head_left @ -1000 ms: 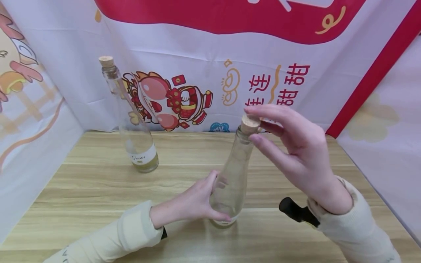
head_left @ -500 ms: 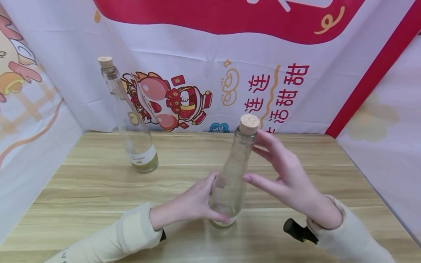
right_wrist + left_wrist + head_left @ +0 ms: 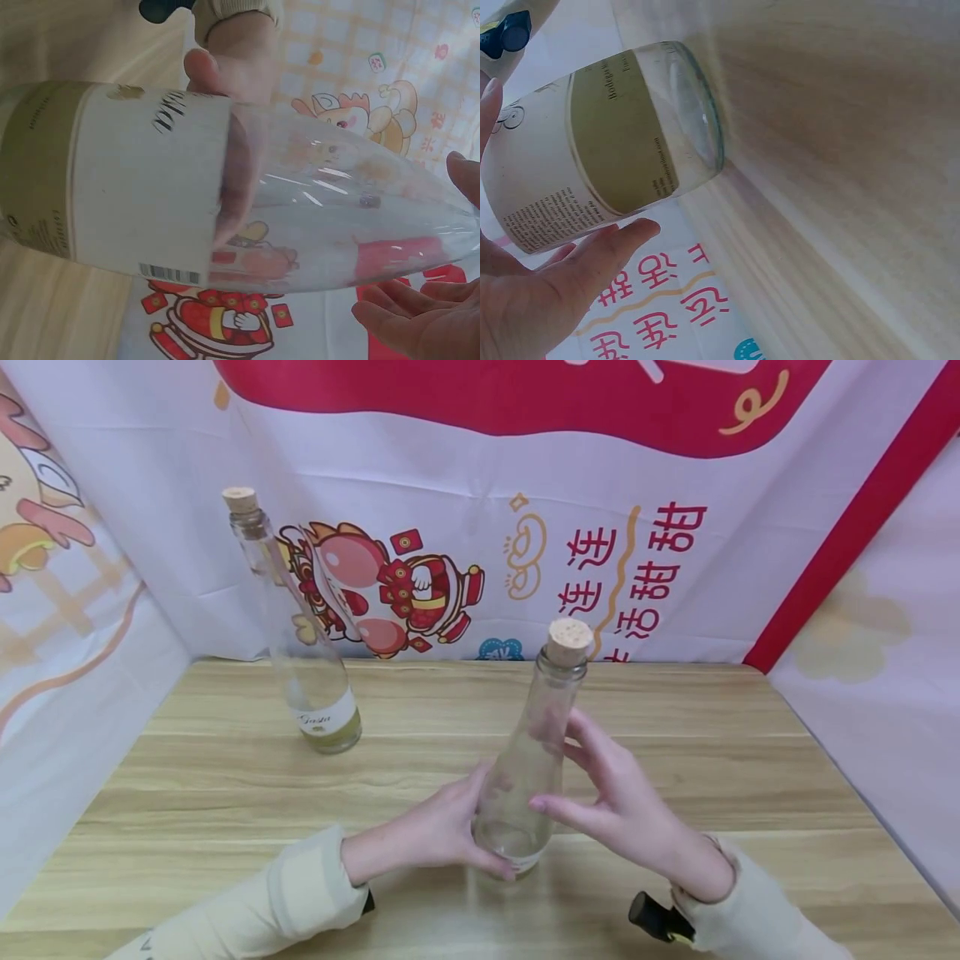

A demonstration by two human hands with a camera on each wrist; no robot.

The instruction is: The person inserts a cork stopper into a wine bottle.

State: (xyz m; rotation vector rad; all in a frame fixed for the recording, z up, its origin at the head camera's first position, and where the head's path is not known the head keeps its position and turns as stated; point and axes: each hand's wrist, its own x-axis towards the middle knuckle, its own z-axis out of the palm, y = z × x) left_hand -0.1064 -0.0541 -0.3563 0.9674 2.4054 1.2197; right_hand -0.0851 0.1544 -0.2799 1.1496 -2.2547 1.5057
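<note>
A clear glass bottle (image 3: 525,768) with a cork (image 3: 568,642) in its mouth stands slightly tilted in the head view. My left hand (image 3: 431,827) grips its lower body, thumb in front and fingers behind the glass. On the other side, my right hand (image 3: 626,802) is beside the bottle's middle, its fingers partly behind the glass and its thumb in front. In the right wrist view, the thumb and fingers of that hand (image 3: 427,322) are spread around the narrowing part, apparently without a firm hold. The left wrist view shows the bottle's cream and olive label (image 3: 615,139) and glass base.
A second corked bottle (image 3: 311,668), with a white label and a greenish band low down, stands at the back left of the wooden table (image 3: 420,710). Printed cloth (image 3: 450,468) hangs behind the table and along both sides. Black devices (image 3: 651,917) sit at the wrists.
My right hand has let go of the cork and moved down the bottle to its middle. The left hand keeps its hold, almost still. The other bottle has not moved.
</note>
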